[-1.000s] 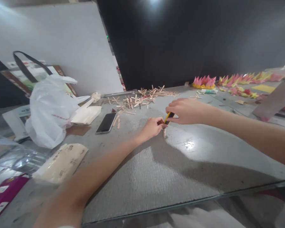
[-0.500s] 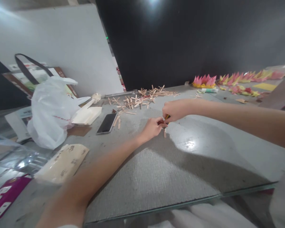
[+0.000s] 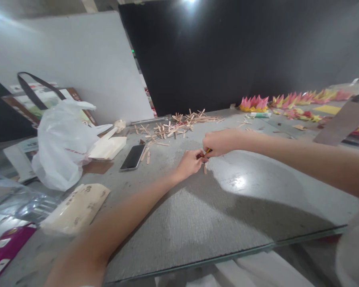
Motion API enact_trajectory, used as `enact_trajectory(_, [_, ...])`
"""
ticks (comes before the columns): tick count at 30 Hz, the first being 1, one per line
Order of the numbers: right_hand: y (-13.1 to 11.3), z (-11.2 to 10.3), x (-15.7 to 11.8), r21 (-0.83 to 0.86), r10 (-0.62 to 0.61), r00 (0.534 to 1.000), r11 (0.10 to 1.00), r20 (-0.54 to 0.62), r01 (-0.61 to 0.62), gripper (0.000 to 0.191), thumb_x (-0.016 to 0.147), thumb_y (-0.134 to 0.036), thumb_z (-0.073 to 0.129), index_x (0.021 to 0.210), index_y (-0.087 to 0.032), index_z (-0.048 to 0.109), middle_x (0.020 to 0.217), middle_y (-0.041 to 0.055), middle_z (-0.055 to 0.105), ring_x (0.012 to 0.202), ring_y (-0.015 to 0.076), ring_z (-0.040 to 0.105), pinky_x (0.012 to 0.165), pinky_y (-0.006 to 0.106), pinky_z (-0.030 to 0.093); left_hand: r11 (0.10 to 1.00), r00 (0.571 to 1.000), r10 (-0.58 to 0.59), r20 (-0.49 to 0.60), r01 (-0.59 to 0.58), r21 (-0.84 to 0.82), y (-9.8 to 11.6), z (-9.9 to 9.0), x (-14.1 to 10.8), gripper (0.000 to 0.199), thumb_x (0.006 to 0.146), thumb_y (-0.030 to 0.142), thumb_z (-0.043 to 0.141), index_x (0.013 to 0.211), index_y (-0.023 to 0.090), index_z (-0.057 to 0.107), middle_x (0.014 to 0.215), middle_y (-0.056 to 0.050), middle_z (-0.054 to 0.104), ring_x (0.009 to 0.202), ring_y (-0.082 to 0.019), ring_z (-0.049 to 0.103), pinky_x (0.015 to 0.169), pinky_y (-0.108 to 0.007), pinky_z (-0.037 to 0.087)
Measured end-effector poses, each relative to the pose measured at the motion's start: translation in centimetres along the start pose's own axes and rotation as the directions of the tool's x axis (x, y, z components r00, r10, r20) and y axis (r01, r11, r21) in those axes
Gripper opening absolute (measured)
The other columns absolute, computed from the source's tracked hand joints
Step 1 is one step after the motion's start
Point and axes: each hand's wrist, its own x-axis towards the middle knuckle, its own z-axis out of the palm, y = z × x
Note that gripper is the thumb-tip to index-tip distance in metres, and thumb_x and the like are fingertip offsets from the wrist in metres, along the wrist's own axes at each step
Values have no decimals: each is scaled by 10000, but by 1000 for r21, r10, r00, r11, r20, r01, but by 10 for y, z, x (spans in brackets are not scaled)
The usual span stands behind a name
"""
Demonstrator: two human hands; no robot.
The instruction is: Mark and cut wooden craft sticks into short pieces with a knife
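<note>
My left hand [image 3: 192,162] is closed in a pinch at the middle of the table, its fingertips on a short flat wooden stick [image 3: 205,169]. The lower end of this stick pokes out below the fingers. My right hand [image 3: 217,143] meets it from the right, curled around a small yellow-and-black tool [image 3: 208,150]. Most of that tool is hidden in the fingers, so its kind is unclear. The fingertips of both hands are close together over the stick, and its upper part is covered.
A pile of wooden sticks [image 3: 179,126] lies behind my hands. To the left are a phone [image 3: 132,157], a white plastic bag [image 3: 61,143], a tissue pack [image 3: 77,208] and a magenta power strip [image 3: 10,249]. Pink-and-yellow paper flowers [image 3: 254,103] and a glue stick [image 3: 259,114] line the back right.
The camera view has shifted slightly. My right hand has tilted a little lower over the stick, and less of the yellow-and-black tool shows. Both hands remain together at the same place.
</note>
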Motion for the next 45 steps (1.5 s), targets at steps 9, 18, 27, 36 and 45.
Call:
enact_trajectory(9, [-3, 10, -5, -41, 34, 996, 998, -81, -38, 245, 900, -310, 758, 682, -197, 764, 683, 90, 706, 571, 162, 551, 579, 331, 299, 998, 994, 53, 93, -49, -37, 11, -12, -3, 173, 940, 256, 630, 810, 214, 736, 807, -18, 770, 779, -205, 707, 755, -295, 484])
enact_trajectory(18, [17, 21, -48, 144, 230, 920, 971, -318, -193, 428, 1074, -484, 466, 998, -240, 809, 783, 82, 753, 657, 211, 626, 610, 326, 336, 982, 888, -159, -431, 96, -165, 8, -67, 0, 238, 1054, 358, 432, 1117, 251, 635, 845, -29, 746, 596, -180, 605, 662, -348, 451])
enact_trajectory(27, [-1, 82, -60, 387, 408, 742, 897, -532, -216, 414, 1106, -449, 400, 1178, -205, 727, 953, 97, 786, 748, 225, 687, 669, 322, 412, 851, 937, -337, -86, 264, -454, 16, -22, -24, 353, 1073, 452, 355, 1146, 206, 598, 880, -65, 730, 619, -151, 622, 588, -295, 473])
enact_trajectory(36, [-14, 116, -53, 383, 344, 777, 912, -527, -144, 362, 1114, -382, 418, 1301, -208, 675, 1158, 117, 778, 909, 234, 740, 745, 313, 490, 848, 973, -231, -28, 187, -496, 14, -3, -42, 454, 1036, 416, 535, 1404, 153, 500, 890, -46, 716, 625, -120, 609, 638, -264, 498])
enact_trajectory(45, [-17, 123, -50, 297, 304, 759, 943, -575, -153, 375, 1110, -375, 426, 1354, -215, 661, 1066, 108, 785, 833, 225, 744, 686, 291, 497, 824, 976, -218, 4, 186, -536, 4, 0, -40, 483, 990, 378, 615, 1402, 132, 556, 844, -39, 720, 638, -128, 618, 652, -269, 493])
